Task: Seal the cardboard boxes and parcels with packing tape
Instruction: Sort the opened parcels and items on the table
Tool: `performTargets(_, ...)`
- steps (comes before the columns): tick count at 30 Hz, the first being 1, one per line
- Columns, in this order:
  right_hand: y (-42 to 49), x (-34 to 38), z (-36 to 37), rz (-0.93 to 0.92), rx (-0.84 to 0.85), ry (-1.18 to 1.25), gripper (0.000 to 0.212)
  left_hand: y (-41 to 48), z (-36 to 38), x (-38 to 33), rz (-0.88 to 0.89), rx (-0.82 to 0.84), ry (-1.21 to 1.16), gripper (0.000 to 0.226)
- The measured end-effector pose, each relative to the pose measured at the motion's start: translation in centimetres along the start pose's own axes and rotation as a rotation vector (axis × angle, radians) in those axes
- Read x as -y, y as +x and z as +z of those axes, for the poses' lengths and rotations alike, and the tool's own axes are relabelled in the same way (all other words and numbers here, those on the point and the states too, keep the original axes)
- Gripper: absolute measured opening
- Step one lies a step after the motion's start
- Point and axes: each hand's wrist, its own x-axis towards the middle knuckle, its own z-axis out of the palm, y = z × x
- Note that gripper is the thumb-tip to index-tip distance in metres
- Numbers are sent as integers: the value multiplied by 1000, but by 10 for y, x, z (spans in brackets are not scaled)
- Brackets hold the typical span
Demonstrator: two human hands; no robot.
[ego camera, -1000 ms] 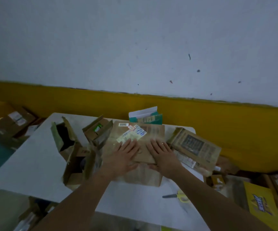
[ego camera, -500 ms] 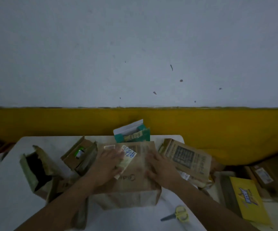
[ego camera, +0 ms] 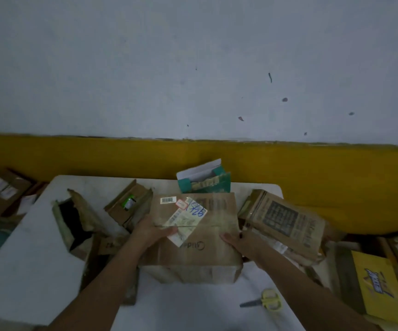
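With left hand (ego camera: 153, 231) fingers flat and right hand (ego camera: 241, 243) fingers unseen past the edge, keep cardboard box (ego camera: 200, 252) flaps flush for taping.

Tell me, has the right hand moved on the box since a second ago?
Yes. The right hand slid rightward, from near the white label at the middle of the cardboard box top out to the box's right edge.

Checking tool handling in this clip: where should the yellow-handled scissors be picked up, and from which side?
Take the scissors by the yellow handle loops, from above on the right: they lie flat on the table, blades shut, pointing left, loops nearer the right hand.
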Motion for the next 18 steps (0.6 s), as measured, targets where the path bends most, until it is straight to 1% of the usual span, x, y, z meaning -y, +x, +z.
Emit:
performTargets(3,1,-1,-2,4,6,15,60,-4,-2,-5,17,57,-21,38)
performTargets(6,0,0,-5,7,26,7,62,-7,0,-6,33,46,3,44)
performTargets(9,-4,7,-14,19,84,-33,68,-9,2,-11,-31,69,32,46)
performTargets(10,-5,10,-17,28,113,-44,71,-8,2,-13,-63,88,30,51)
performTargets(11,-3,12,-20,42,135,-35,73,-5,3,-15,-74,98,48,65)
performTargets(13,-4,22,-22,67,125,46,80,0,7,-24,-72,86,180,110)
performTargets(14,-4,30,-23,53,85,47,86,1,9,-29,-60,70,228,121)
performTargets(15,-1,37,-23,25,39,7,92,4,12,-32,-37,40,266,122)
performTargets(16,-2,47,-22,-7,5,-37,93,3,14,-37,-23,5,285,116)
performTargets(18,5,58,-18,-44,-49,-68,82,8,14,-39,29,-79,277,104)
